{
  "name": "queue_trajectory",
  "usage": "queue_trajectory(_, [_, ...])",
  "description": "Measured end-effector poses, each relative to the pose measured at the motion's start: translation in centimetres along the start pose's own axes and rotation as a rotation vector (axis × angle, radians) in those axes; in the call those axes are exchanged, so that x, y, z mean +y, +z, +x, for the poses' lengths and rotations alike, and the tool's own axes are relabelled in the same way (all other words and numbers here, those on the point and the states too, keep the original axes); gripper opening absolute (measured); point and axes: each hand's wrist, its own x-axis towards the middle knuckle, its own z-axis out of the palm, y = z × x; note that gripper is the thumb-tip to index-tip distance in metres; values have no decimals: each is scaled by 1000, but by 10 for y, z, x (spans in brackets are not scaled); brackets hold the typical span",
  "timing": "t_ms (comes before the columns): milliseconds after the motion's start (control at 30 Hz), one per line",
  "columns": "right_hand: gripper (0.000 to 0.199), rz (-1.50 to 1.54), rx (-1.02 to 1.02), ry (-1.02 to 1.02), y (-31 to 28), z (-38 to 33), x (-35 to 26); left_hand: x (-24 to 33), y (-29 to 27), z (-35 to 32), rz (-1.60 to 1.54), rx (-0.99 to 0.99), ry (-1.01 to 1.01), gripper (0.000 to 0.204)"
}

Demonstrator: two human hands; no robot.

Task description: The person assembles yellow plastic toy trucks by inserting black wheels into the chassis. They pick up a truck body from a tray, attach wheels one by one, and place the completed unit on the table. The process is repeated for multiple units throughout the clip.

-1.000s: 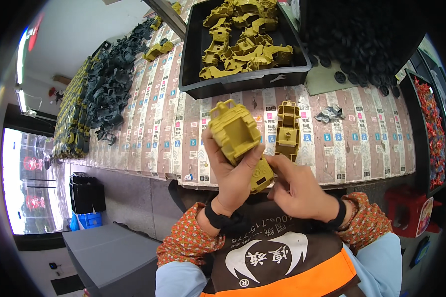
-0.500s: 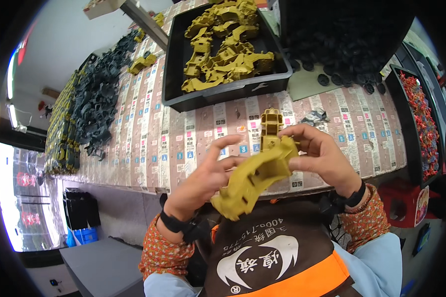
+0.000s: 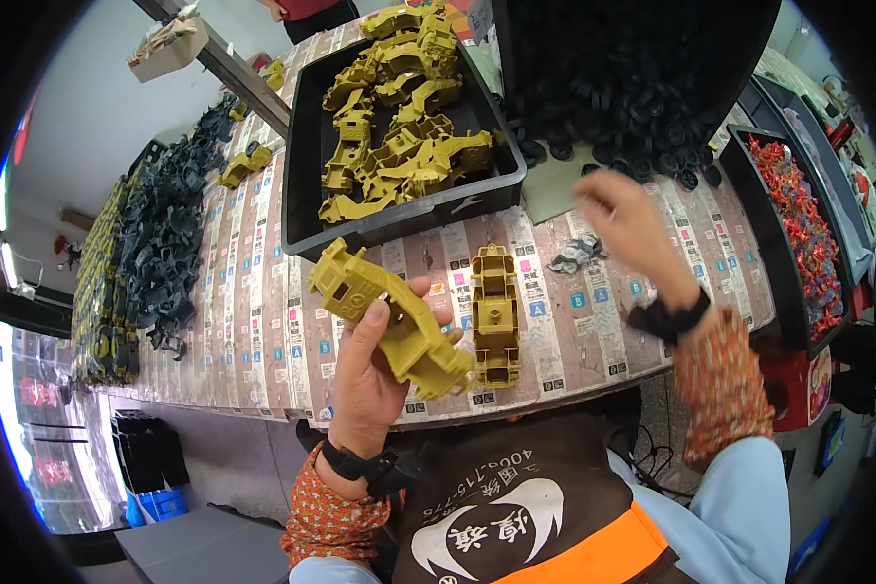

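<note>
My left hand (image 3: 372,375) is closed around a mustard-yellow plastic toy vehicle shell (image 3: 399,326), tilted above the near part of the table. Beside it, a second yellow part, a long narrow toy chassis (image 3: 496,316), lies on the table with its open compartments facing up. My right hand (image 3: 633,229) is off to the right in the air, close to a heap of small black toy wheels (image 3: 657,136). Motion blurs it a little; its fingers look loosely apart and I see nothing in them. A crumpled grey-white scrap (image 3: 576,255) lies below that hand.
A black tray (image 3: 409,211) full of yellow shells stands at the back. Dark grey parts (image 3: 161,234) and stacked yellow-black pieces (image 3: 107,292) line the left. To the right is a black bin of red and blue pieces (image 3: 798,224). A metal post (image 3: 243,83) rises behind; another person (image 3: 311,14) stands beyond.
My right hand has let go of the yellow parts and moved right and away, toward the wheels. The left hand has lifted and turned the shell. The chassis now rests on the table.
</note>
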Motion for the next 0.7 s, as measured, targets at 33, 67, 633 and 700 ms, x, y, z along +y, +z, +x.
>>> queue_trajectory(33, [24,-250,35,6,-7,24,27,1,-5,-1,36,-13,-10,56])
queue_trajectory(67, [25,-505,71,13,-12,42,45,3,1,-2,84,11,-9,59])
queue_trajectory(633, [23,597,-273,293,18,-9,-63,-14,12,-1,82,75,-86,52])
queue_trajectory(700, [26,661,-322,165,33,-26,-82,-20,18,0,121,34,-79,50])
